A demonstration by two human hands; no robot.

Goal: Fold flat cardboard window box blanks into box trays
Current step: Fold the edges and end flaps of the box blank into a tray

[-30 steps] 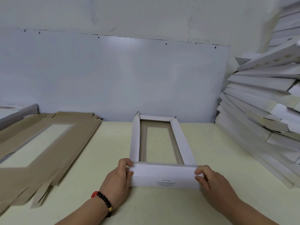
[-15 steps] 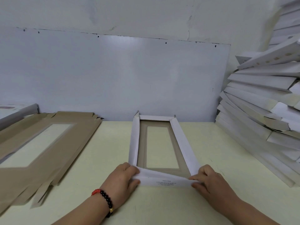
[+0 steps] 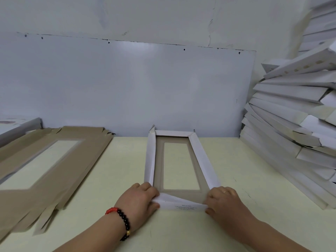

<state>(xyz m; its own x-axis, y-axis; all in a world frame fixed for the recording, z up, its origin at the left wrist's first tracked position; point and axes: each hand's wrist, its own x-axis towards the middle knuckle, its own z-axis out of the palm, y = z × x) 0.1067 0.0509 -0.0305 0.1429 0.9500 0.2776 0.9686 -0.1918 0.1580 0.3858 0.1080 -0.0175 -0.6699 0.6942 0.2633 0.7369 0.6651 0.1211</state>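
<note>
Near flap (image 3: pixel 181 203) pushed lower into box tray (image 3: pixel 204 157), left hand (image 3: pixel 141 199) and right hand (image 3: pixel 224 201) pinching its corners

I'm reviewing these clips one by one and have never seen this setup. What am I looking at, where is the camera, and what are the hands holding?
No machine here: a person works bare-handed, filmed by a camera worn on the head, looking down. On the pale yellow table lies a half-folded white cardboard window box tray. The left hand and right hand pinch the ends of its near white end flap, which bears small print. Flat brown window box blanks lie to the left; finished white trays are stacked on the right.
</note>
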